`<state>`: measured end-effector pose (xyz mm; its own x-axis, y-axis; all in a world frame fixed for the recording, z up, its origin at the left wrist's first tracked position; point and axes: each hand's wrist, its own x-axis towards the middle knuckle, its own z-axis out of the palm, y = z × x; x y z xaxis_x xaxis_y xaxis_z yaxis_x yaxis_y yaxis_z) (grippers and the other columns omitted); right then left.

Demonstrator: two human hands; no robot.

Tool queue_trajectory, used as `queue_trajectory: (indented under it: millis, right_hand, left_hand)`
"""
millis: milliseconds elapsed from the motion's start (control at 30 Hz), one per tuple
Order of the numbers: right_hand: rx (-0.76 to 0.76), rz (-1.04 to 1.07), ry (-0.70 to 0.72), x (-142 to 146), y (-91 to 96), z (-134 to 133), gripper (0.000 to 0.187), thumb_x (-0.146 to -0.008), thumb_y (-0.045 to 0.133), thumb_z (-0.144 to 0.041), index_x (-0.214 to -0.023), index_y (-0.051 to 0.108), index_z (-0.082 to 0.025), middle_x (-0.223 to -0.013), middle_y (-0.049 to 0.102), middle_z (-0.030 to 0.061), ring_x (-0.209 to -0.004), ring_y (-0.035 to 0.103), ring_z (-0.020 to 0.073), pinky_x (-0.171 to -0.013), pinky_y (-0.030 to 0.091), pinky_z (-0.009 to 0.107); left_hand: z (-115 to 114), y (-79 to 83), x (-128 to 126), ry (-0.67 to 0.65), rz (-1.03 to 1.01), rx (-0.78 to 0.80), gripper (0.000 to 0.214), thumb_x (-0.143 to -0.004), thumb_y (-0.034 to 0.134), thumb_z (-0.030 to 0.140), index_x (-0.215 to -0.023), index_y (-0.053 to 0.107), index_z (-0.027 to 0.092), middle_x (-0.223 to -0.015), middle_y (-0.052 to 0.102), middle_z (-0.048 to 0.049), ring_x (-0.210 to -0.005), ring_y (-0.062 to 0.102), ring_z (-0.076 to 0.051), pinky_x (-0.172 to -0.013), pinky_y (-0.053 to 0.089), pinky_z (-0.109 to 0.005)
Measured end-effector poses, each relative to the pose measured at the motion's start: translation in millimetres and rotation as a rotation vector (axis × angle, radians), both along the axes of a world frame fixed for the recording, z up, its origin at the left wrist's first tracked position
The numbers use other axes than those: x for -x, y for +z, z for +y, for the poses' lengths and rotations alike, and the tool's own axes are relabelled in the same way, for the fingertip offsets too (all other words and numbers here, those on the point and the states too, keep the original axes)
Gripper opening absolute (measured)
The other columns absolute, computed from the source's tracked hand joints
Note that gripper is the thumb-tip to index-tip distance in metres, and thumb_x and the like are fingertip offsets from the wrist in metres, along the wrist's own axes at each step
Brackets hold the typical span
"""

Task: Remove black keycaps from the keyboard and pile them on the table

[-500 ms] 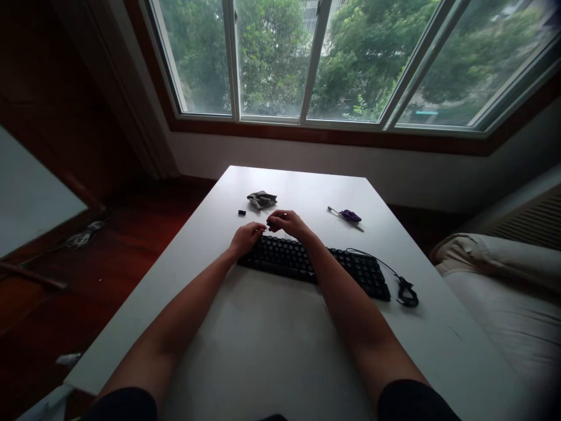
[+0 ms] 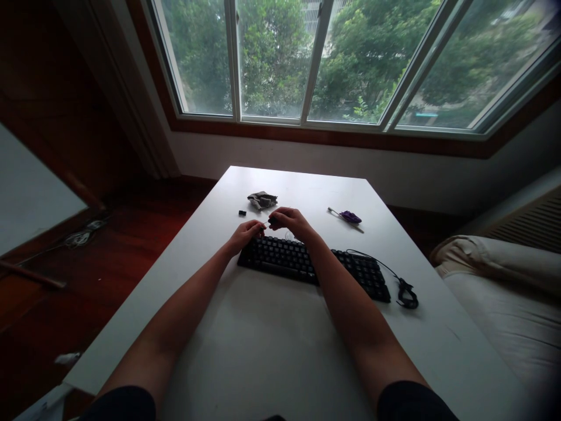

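Small dark piece point(image 2: 272, 221) hung just above the far left end of the black keyboard point(image 2: 350, 269) on the white table point(image 2: 263, 351). A tiny black bit point(image 2: 241, 213) and a crumpled grey cloth point(image 2: 262, 200) lay beyond. The left hand point(image 2: 245, 235) had its fingers bunched near the piece, though whether they gripped anything could not be told. The right hand point(image 2: 293, 223) pinched the piece in its fingertips. Further right lay a purple brush point(image 2: 348, 217) and the keyboard's coiled cable point(image 2: 407, 295).

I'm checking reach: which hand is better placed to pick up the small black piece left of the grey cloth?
Probably left: the left hand is nearer the small black piece; the right hand sits farther right.
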<state>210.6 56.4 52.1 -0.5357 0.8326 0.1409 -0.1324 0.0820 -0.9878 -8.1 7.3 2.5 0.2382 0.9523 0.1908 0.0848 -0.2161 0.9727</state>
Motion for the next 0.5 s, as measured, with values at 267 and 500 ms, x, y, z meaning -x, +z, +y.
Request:
queue_trajectory:
  millis: [267,500]
  right_hand:
    - [-0.002,0.011,-0.003,-3.1,2.1,0.8,0.049,-0.076,0.081,-0.059,-0.095,0.072,-0.015,-0.087,0.076,0.0080,-0.074,0.076,0.0206,-0.075,0.064,0.035]
    - [0.013,0.004,-0.017,-4.5,-0.4,5.2,0.047,-0.077,0.081,-0.059,-0.094,0.072,-0.015,-0.085,0.076,0.0077,-0.072,0.075,0.0203,-0.073,0.064,0.034]
  left_hand:
    - [4.2,-4.6,6.1,0.012,-0.122,0.103,0.036,-0.088,0.060,0.043,-0.110,0.069,0.016,-0.096,0.073,-0.0086,-0.080,0.065,-0.016,-0.077,0.053,-0.031]
    - [4.2,-6.1,7.2,0.032,-0.139,0.085,0.035,-0.085,0.065,0.040,-0.112,0.071,0.017,-0.098,0.072,-0.0070,-0.078,0.063,-0.014,-0.073,0.051,-0.028]
